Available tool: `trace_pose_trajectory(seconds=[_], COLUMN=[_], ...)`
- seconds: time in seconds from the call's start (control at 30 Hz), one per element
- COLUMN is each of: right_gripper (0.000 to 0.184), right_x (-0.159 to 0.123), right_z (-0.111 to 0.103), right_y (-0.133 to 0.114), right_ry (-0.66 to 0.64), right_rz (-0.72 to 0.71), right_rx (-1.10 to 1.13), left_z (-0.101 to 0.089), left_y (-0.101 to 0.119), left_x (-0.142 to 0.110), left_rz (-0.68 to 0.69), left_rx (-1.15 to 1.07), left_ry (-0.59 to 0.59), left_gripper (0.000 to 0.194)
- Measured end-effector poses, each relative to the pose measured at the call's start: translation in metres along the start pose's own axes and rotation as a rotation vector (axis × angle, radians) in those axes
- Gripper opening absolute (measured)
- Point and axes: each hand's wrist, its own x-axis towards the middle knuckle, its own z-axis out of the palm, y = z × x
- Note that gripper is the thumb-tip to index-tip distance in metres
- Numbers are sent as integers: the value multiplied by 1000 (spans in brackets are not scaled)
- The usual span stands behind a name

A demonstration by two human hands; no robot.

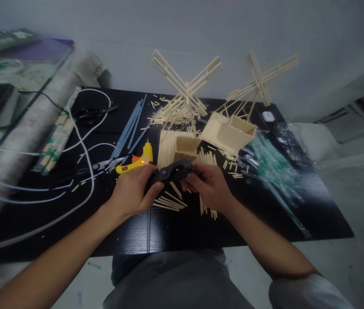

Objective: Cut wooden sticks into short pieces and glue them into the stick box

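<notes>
My left hand (132,187) is wrapped around a black plier-like hand tool (173,171), held above the front middle of the table. At the tool's right end, my right hand (212,184) has its fingers pinched together; what they hold, if anything, is hidden. Below the hands lie several thin wooden sticks (170,202) and a row of similar sticks (208,210). Just behind the tool sits a wooden windmill model (186,92) with crossed blades and an open box on its base. A yellow glue gun (136,164) with an orange light lies beside my left hand.
A second windmill model (236,128) stands at the back right, near crumpled clear and green plastic wrapping (272,161). Grey-blue strips (130,124), black-handled scissors (88,116) and looping white cables (85,150) lie on the left. Wood scraps (182,115) surround the first model on the black table (172,234).
</notes>
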Motion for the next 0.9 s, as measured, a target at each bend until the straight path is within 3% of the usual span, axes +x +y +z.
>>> trace_pose_trajectory(seconds=[0.47,0.9], right_gripper=[40,39], right_x=[2,1], right_z=[-7,-4], right_y=[4,2], right_ry=[-198,-174], right_rz=[83,64], right_rx=[158,157], left_z=[-2,-4], left_y=[-1,5], left_x=[0,-1], left_rz=[75,67], left_rx=[-34,-24], left_ry=[-5,-1], left_gripper=[54,48])
